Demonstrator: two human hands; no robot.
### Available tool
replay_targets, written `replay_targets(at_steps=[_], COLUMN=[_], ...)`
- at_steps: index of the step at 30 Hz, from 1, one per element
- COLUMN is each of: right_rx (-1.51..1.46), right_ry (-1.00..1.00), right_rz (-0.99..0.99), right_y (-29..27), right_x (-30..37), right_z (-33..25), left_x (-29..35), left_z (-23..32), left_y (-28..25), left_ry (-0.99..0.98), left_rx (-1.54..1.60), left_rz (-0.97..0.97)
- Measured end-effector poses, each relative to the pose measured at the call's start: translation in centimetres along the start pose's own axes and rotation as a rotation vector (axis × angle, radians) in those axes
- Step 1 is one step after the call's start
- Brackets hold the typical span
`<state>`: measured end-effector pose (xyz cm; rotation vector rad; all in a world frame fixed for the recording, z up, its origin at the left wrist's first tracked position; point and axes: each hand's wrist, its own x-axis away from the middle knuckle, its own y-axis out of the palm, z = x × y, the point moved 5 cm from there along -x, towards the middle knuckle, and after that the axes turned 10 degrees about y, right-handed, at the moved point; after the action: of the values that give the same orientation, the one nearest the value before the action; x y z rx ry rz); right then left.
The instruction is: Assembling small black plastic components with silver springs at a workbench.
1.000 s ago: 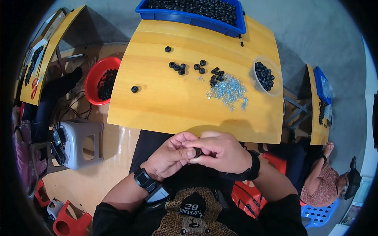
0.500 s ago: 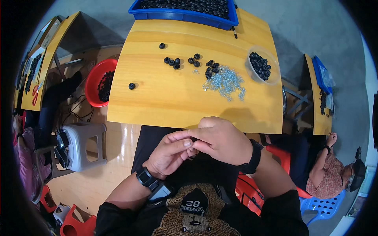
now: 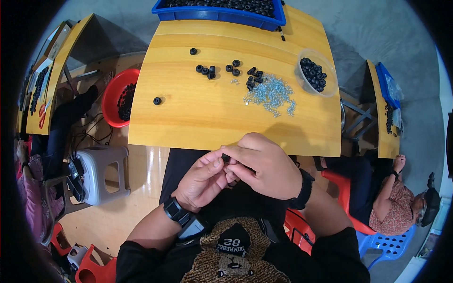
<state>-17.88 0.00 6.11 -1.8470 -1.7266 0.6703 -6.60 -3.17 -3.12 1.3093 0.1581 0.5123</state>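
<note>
Just off the near edge of the table, my left hand (image 3: 202, 181) and my right hand (image 3: 266, 172) meet fingertip to fingertip. Pinched between them is a small black part (image 3: 225, 158), partly covered by the fingers. On the tabletop ahead lies a pile of small shiny silvery-blue pieces (image 3: 271, 94), too small to tell their kind. Small black parts (image 3: 255, 78) sit against that pile's far left side. Several round black parts with a hole (image 3: 206, 71) stand further left, and one round black part (image 3: 157, 101) is alone near the left edge.
At the table's far end stands a blue tray (image 3: 212, 14) full of black parts. A clear plastic bowl (image 3: 329, 87) of black parts is at the right edge. Left of the table are a red basin (image 3: 108, 104) and a grey stool (image 3: 94, 174). A seated person (image 3: 396, 207) is at right.
My fingers have shifted on the black part, and more of it shows between the fingertips. The view has moved slightly; the things on the table stay where they were.
</note>
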Motion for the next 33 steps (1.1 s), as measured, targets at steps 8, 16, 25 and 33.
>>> replay_targets(at_steps=[8,16,25,33], right_rx=[0.092,0.130,0.142,-0.248], right_ry=[-0.087,-0.182,-0.165,0.067], right_rz=[0.161,0.107,0.058,0.150], right_y=[0.0,-1.1,-0.7,-1.0], right_x=[0.1,0.4,0.8,0.8], right_z=[-0.4,-1.4,-1.5,0.0], left_x=[0.1,0.5,1.0,0.3], left_z=[-0.4,0.3,0.5,0.8], left_y=[0.4,0.5,0.4,2.0], left_ry=[-0.009,0.002,0.093,0.089], left_rx=[0.028,-0.076,-0.193,-0.068], left_rz=[0.044,-0.090,-0.012,-0.150])
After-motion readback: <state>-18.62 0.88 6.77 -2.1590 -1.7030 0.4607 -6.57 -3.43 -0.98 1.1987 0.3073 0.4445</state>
